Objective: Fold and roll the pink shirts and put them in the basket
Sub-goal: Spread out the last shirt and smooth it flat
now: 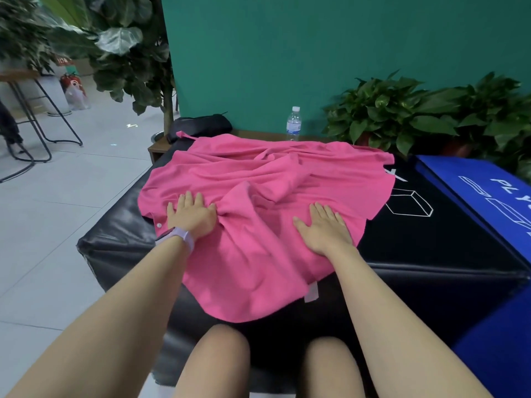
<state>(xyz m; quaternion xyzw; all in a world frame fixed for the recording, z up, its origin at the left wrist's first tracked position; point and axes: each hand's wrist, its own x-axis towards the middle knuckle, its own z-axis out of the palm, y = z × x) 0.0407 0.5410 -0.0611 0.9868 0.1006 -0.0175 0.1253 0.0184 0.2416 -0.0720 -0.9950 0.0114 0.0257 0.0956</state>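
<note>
Black padded block before a green wall carries one rumpled pink shirt spread across its top, with the left hand and right hand both pressed flat on it, fingers straight, gripping nothing.

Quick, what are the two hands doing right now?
Left hand: open, fingers flat, pressing on the pink shirt.
Right hand: open, palm flat on the same shirt.
</note>
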